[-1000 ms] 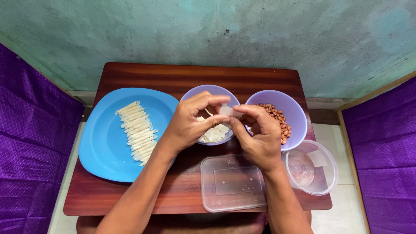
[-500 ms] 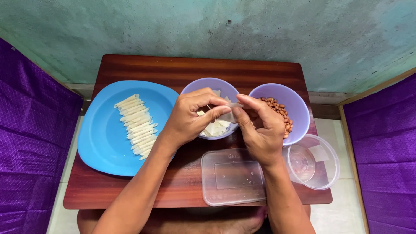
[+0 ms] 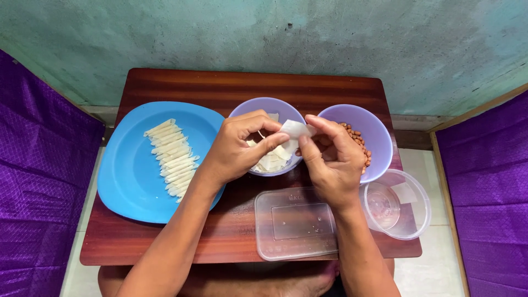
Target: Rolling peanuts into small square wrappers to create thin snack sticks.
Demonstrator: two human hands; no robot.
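My left hand (image 3: 236, 147) and my right hand (image 3: 330, 159) meet over a purple bowl (image 3: 250, 109) of small white wrapper pieces (image 3: 272, 162). Both hands pinch one white wrapper square (image 3: 292, 131) between their fingertips, held just above that bowl. A second purple bowl (image 3: 379, 146) to the right holds brown peanuts (image 3: 358, 144). On the left, a blue plate (image 3: 129, 176) carries a row of several thin rolled white sticks (image 3: 170, 158).
All of it sits on a small dark wooden table (image 3: 220, 82). A clear rectangular plastic lid (image 3: 294, 224) lies at the front edge. A clear round container (image 3: 396, 206) stands front right. Purple cloth (image 3: 38, 181) hangs on both sides, a green wall behind.
My hands stay over the wrapper bowl. The fingers have shifted and the white square is now spread out more between both hands.
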